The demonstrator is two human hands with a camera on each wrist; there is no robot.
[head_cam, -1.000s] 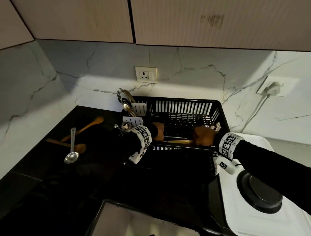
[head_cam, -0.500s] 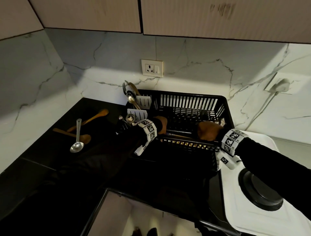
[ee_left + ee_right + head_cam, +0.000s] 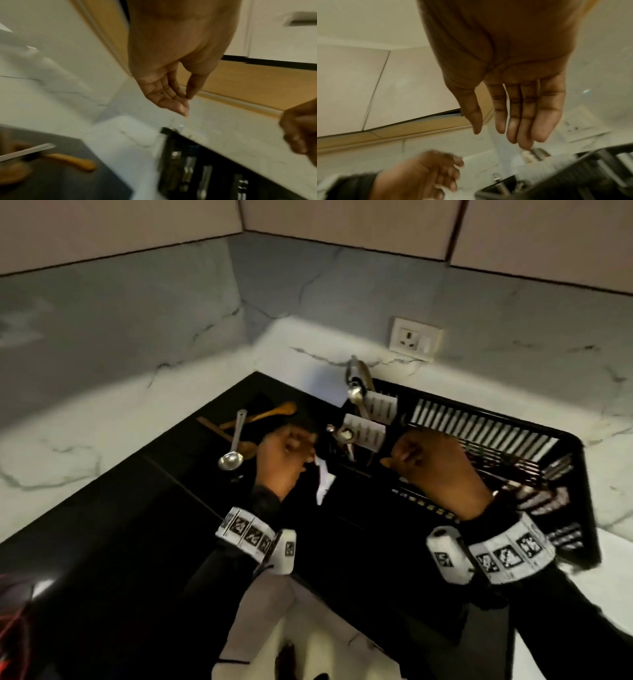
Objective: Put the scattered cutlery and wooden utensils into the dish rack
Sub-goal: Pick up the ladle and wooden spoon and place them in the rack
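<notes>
A steel ladle (image 3: 233,441) lies on the black counter (image 3: 137,508), across two wooden utensils (image 3: 263,415). My left hand (image 3: 286,455) hovers just right of the ladle's bowl, fingers relaxed, holding nothing (image 3: 187,104). To its right stands the black dish rack (image 3: 486,436), with several spoons and forks upright in its white cutlery holders (image 3: 364,431). Over the rack's near left part hangs my right hand (image 3: 433,463), fingers straight and empty (image 3: 505,132). The left wrist view shows a wooden utensil (image 3: 72,161) and the ladle handle (image 3: 27,151) below the hand.
Marble walls meet in the corner behind the counter. A white wall socket (image 3: 414,338) sits above the rack. The sink (image 3: 308,628) opens below my wrists. Dark utensils lie in the rack's right end (image 3: 534,479). Cabinets hang overhead.
Both hands have come off the rack's front rim and risen. The left hand has moved left over the counter near the ladle. The head view has swung left and closer.
</notes>
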